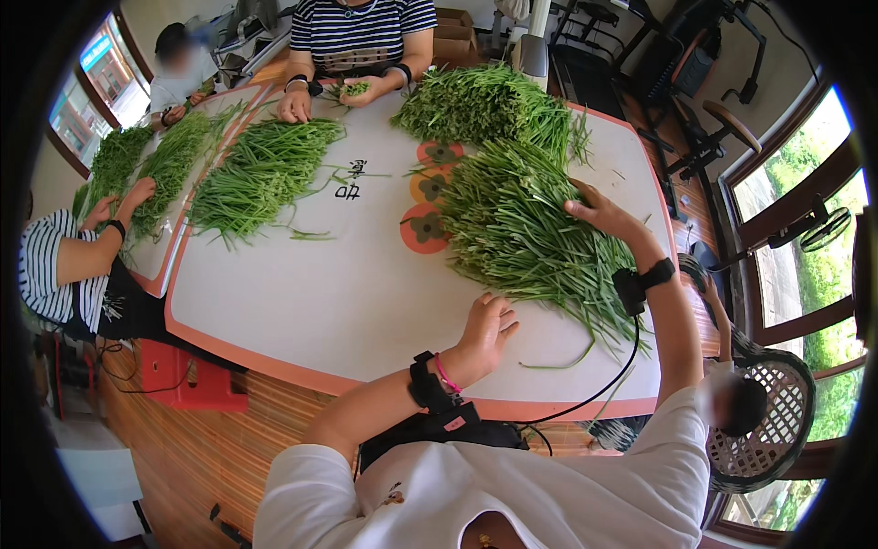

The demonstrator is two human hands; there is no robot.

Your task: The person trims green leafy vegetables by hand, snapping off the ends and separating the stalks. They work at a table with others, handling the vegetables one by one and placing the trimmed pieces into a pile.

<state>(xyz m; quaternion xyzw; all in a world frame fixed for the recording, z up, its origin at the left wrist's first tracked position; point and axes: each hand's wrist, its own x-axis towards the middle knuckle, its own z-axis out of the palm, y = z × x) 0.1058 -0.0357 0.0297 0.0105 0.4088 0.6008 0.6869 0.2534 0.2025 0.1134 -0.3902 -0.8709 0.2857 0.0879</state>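
A large pile of green stems with buds, likely flowering chives [528, 219], lies on the white tabletop [329, 302] in front of me. My right hand [603, 209] rests against the pile's right side, thumb spread from the fingers, with no stem clearly gripped. Close to the pile's near edge, my left hand [480, 340] hovers or rests above the table with its fingers loosely bent. Nothing shows in it. A few loose stems [559, 364] trail onto the table to the right of that hand.
Another stem pile [480, 103] lies beyond mine, and one [267, 178] lies to the left. Across the table a person's hand [357, 92] holds a small bunch. Two people at left handle stems [168, 158] on an adjoining table. A black cable [603, 391] runs from my right wrist.
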